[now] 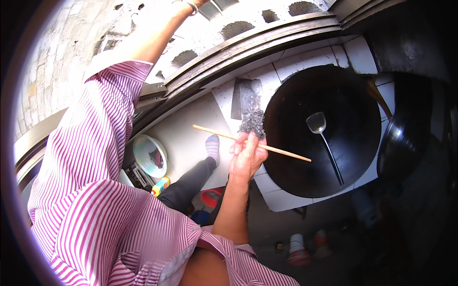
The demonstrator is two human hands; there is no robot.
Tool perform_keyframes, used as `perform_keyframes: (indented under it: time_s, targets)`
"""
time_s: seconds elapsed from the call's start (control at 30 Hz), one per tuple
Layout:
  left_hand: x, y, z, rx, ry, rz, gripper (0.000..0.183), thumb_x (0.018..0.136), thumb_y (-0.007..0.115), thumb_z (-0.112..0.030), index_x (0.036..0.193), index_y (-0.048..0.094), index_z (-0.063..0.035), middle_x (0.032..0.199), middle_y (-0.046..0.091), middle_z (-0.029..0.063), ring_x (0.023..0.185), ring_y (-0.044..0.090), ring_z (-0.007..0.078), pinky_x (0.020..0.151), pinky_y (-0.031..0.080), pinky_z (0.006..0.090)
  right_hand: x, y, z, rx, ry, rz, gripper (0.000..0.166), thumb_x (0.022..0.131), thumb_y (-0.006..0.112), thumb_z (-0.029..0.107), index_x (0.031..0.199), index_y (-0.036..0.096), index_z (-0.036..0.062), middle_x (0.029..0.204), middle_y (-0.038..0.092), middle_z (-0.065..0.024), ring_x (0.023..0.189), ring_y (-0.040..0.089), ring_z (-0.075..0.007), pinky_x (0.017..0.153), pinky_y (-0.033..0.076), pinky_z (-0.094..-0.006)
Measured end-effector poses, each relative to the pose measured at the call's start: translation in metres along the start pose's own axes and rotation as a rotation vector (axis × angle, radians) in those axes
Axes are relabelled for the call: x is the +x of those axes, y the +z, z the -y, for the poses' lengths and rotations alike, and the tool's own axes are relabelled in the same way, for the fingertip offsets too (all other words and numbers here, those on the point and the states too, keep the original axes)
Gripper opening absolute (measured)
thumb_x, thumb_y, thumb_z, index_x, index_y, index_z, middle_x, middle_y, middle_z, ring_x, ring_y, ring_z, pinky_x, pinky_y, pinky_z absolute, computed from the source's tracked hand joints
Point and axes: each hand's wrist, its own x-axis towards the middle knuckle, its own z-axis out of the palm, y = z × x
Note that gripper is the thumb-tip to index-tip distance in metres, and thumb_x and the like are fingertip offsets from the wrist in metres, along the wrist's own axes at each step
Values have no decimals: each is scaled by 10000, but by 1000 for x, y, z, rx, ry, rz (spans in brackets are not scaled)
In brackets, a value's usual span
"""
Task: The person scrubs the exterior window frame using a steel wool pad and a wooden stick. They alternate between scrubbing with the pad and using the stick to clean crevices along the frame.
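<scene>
My right hand (247,157) grips a clump of grey steel wool (253,123) and a long wooden chopstick (282,152) that crosses my fingers. It is over the tiled stove ledge, by the left rim of a large dark wok (286,171) set into the tiles. Inside the wok lies a metal wok spatula (328,146), its blade towards the far side. Next to the steel wool, a grey metal sheet (247,96) rests on the tiles. Raised past the window frame, my left arm (152,43) wears a bracelet at the wrist; its hand is beyond the top edge.
A window track (250,48) runs behind the ledge. My socked foot (212,146) is on the pale countertop (186,118), near a plastic basin (141,157) and a yellow bottle (161,186). A second dark pan (400,143) stands at right. Buckets (297,246) stand below in shadow.
</scene>
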Motion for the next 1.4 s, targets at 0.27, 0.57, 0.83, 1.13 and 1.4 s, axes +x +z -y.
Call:
perform_keyframes:
  time_s: [0.27, 0.57, 0.83, 1.13, 1.4]
  targets:
    - [-125, -19, -47, -316, -16, 139, 201, 899, 527, -170, 994, 615, -16, 819, 637, 53, 759, 564, 95, 709, 469, 275, 1, 13, 0, -13, 35, 17, 109, 920, 501, 118, 914, 451, 22, 626, 530, -76, 411, 405, -78, 375, 360, -220]
    - [-248, -27, -15, -517, -250, 563, 252, 876, 592, -177, 1039, 600, 14, 889, 632, 76, 800, 570, 99, 716, 473, 260, 2, 15, -5, -132, 80, 25, 141, 913, 525, 144, 919, 498, 6, 635, 533, -82, 415, 402, -77, 377, 358, -219]
    - [-280, -42, -31, -998, -637, 890, 614, 837, 641, -397, 1258, 439, 2, 1146, 519, 57, 1044, 486, 131, 915, 404, 284, 1, 17, -41, -281, 49, 194, 238, 901, 547, 106, 1070, 564, -60, 891, 638, -83, 822, 596, -119, 747, 488, -256]
    - [-306, -8, -31, -1260, -1022, 598, 342, 933, 497, -245, 1075, 539, 63, 979, 608, 144, 873, 594, 190, 805, 486, 312, -9, 15, -43, -720, -47, 186, 251, 867, 574, 141, 1085, 589, 17, 1120, 577, -82, 863, 626, -287, 752, 495, -362]
    - [-308, 3, -28, -1326, -1079, 415, 260, 937, 476, -244, 922, 549, 5, 982, 583, 150, 849, 599, 232, 780, 517, 351, -14, -4, -50, -785, -94, 75, 265, 927, 485, 143, 1120, 582, -10, 697, 606, -61, 598, 563, -121, 590, 457, -262]
